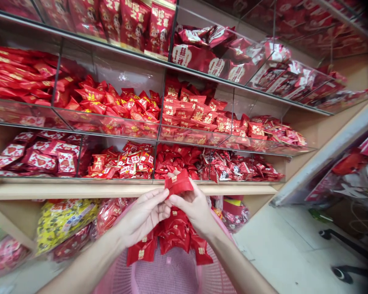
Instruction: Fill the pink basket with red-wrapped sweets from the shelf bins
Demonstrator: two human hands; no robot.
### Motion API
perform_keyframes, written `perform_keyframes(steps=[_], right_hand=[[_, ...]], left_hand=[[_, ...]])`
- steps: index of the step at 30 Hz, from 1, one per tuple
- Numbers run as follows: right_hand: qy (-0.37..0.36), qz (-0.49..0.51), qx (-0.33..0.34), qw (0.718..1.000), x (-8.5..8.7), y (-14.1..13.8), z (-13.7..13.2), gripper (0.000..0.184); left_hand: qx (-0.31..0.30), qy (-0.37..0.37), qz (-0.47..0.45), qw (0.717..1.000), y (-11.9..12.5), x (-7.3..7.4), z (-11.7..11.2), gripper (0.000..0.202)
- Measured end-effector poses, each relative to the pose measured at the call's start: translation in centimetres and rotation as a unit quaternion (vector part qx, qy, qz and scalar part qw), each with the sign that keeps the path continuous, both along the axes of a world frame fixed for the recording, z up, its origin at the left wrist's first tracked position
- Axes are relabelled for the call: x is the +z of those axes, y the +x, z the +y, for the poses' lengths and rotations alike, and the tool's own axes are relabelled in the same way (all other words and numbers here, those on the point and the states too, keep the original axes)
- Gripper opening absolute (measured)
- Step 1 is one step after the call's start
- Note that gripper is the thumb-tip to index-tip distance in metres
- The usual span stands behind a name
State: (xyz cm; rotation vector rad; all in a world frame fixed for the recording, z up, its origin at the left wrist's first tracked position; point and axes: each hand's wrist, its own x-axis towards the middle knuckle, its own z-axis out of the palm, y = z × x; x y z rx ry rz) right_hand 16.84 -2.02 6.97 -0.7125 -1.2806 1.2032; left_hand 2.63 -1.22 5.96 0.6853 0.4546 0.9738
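Observation:
Both my hands are raised in front of the shelf, pinching one small red candy packet (178, 183) between them. My left hand (144, 216) grips its lower left edge with thumb and fingers closed. My right hand (194, 209) holds its right side, fingers closed. Just below the hands lies a pile of similar red packets (169, 240) inside a pink mesh basket (171, 275). Behind the held packet is a clear bin of red wrapped candies (214, 165) on the lowest glass shelf.
Clear acrylic bins of red sweets (125, 108) fill three shelf tiers above a wooden ledge (110, 190). Bagged yellow and red goods (64, 220) sit under the ledge. At right are a light tiled floor (288, 245) and a leaning display board (325, 155).

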Motion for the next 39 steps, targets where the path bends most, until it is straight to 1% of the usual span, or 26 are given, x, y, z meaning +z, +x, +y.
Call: perform_keyframes(steps=[2,3,5,6,8,9,10,11,12,14,15,16,17,18,20,24,27,31,34,36,37,38,39], right_hand=[[0.007,0.0,-0.016,1.0,-0.2,-0.4,0.2,0.035],[0.008,-0.004,-0.021,1.0,-0.3,-0.5,0.4,0.035],[0.013,-0.02,-0.033,0.999,-0.6,-0.2,0.8,0.035],[0.018,-0.036,-0.041,0.998,-0.8,0.0,1.1,0.033],[0.041,-0.108,-0.052,0.992,-1.2,0.6,1.8,0.03],[0.065,-0.168,-0.056,0.982,-1.4,0.9,2.3,0.029],[0.098,-0.243,-0.055,0.963,-1.6,1.2,2.7,0.029],[0.137,-0.329,-0.05,0.933,-1.9,1.4,3.2,0.031],[0.18,-0.415,-0.043,0.891,-2.1,1.5,3.7,0.033],[0.253,-0.561,-0.019,0.788,-2.6,1.4,4.5,0.039],[0.279,-0.614,-0.004,0.738,-2.7,1.2,4.9,0.041],[0.299,-0.653,0.008,0.696,-2.9,0.9,5.3,0.042],[0.313,-0.68,0.017,0.663,-2.9,0.6,5.6,0.042],[0.323,-0.699,0.025,0.638,-2.9,0.2,5.9,0.042],[0.336,-0.72,0.038,0.606,-2.9,-0.7,6.3,0.041],[0.354,-0.735,0.059,0.575,-3.0,-1.7,6.9,0.039],[0.365,-0.739,0.059,0.564,-3.4,-2.0,6.9,0.039],[0.379,-0.726,0.032,0.573,-3.8,-2.0,6.4,0.045],[0.385,-0.725,0.015,0.571,-4.1,-1.9,6.0,0.04],[0.381,-0.729,0.016,0.568,-4.3,-1.7,5.8,0.038],[0.379,-0.727,0.02,0.572,-4.2,-1.6,5.7,0.04],[0.377,-0.72,0.025,0.583,-4.1,-1.4,5.7,0.043],[0.376,-0.706,0.028,0.6,-3.9,-1.2,5.8,0.046]], left_hand=[[-0.012,-0.001,0.001,1.0,-0.1,-0.3,-0.2,0.005],[-0.018,0.002,0.016,1.0,-0.3,-0.4,-0.2,0.008],[-0.017,0.017,0.082,0.996,-1.0,-0.3,-0.3,0.017],[-0.008,0.028,0.124,0.992,-1.5,-0.2,-0.3,0.022],[0.031,0.053,0.206,0.977,-2.7,-0.1,-0.3,0.028],[0.059,0.065,0.236,0.968,-3.4,-0.1,-0.2,0.029],[0.087,0.074,0.259,0.959,-4.1,-0.2,-0.2,0.028],[0.114,0.077,0.274,0.952,-4.9,-0.3,-0.2,0.027],[0.138,0.078,0.284,0.946,-5.7,-0.5,-0.2,0.026],[0.171,0.075,0.295,0.937,-7.1,-1.0,-0.3,0.024],[0.182,0.076,0.299,0.934,-7.8,-1.3,-0.4,0.023],[0.19,0.076,0.304,0.93,-8.3,-1.5,-0.5,0.023],[0.196,0.078,0.308,0.928,-8.8,-1.8,-0.6,0.022],[0.203,0.08,0.312,0.925,-9.2,-2.0,-0.6,0.021],[0.213,0.083,0.32,0.919,-9.8,-2.4,-0.8,0.021],[0.23,0.102,0.346,0.904,-10.2,-3.0,-0.8,0.025],[0.237,0.126,0.361,0.893,-10.1,-3.4,-0.6,0.028],[0.239,0.157,0.381,0.879,-9.8,-3.9,-0.4,0.028],[0.245,0.173,0.398,0.867,-9.4,-4.1,-0.3,0.027],[0.249,0.19,0.411,0.856,-9.2,-4.3,-0.3,0.027],[0.252,0.2,0.42,0.849,-9.1,-4.4,-0.3,0.026],[0.254,0.21,0.43,0.841,-9.1,-4.4,-0.3,0.026],[0.256,0.219,0.439,0.833,-9.1,-4.5,-0.3,0.026]])
